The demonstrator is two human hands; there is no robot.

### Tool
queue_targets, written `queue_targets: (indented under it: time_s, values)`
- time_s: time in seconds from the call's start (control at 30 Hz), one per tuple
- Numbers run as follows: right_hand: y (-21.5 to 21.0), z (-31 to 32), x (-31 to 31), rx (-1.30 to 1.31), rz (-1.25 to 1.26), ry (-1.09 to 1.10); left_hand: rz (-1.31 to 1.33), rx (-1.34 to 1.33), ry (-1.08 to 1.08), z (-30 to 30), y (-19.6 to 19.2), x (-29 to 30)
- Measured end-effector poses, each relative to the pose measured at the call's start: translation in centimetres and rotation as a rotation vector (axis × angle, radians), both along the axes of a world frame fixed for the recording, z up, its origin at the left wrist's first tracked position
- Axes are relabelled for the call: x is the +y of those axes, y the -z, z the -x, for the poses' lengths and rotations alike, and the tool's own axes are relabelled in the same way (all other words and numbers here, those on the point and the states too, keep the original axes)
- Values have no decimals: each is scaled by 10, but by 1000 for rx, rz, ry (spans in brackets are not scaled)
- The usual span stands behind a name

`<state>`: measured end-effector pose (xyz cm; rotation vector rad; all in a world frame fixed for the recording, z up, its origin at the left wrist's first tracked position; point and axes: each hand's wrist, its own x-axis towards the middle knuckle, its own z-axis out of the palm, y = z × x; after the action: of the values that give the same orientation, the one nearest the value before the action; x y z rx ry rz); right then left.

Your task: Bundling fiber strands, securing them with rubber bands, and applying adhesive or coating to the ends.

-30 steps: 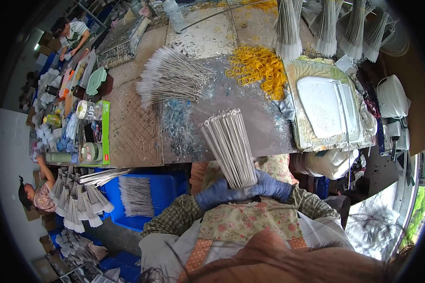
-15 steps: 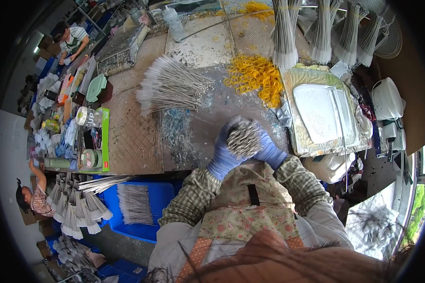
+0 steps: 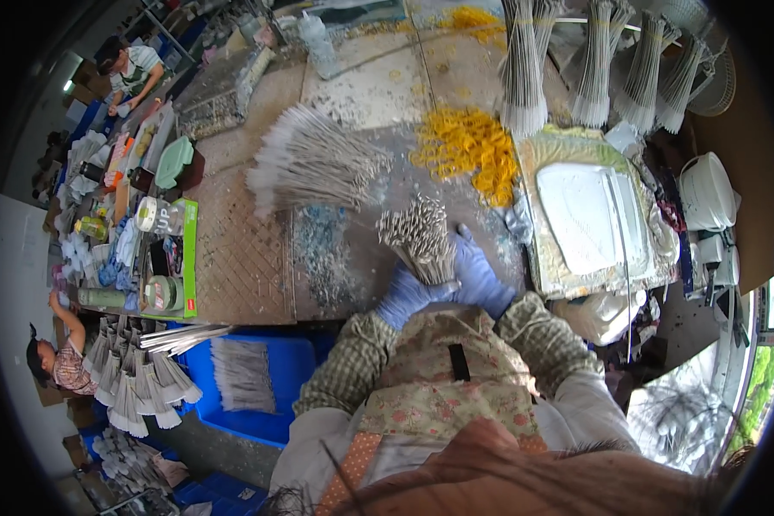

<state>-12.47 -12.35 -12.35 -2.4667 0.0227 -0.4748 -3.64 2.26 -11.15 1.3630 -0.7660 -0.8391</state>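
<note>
A bundle of thin wire-handled brushes (image 3: 423, 245) stands tilted in front of my apron, its grey wire ends fanned upward and away from me. My gloved left hand (image 3: 407, 295) wraps the lower left side of the bundle. On the other side my gloved right hand (image 3: 483, 277) presses against it, thumb low and fingers reaching up along the wires. The bundle's lower end is hidden between the hands. Beyond it on the table lies a loose heap of similar brushes (image 3: 314, 163) with white bristle ends. Yellow rubber bands (image 3: 464, 146) are piled farther right.
At right is a crusted tray with a white panel (image 3: 585, 211), with a white bucket (image 3: 708, 191) beyond. Banded brush bundles (image 3: 525, 69) hang at the far right. A blue bin (image 3: 291, 370) with brushes sits below the table's left edge. Two other people are at left.
The bundle has tipped up and to the left, its wire ends now pointing away from me. My right hand has loosened from around it, its fingers straighter along the side.
</note>
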Motion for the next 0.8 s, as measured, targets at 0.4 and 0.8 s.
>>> queue_targets:
  time_s: [0.4,0.8]
  values:
    - [-30,-6,10,-24,-421,73,290,-427,-76,-27,-131,-19]
    - [-136,4,-35,295,-101,-224,277,-508,-60,-30,-107,-34]
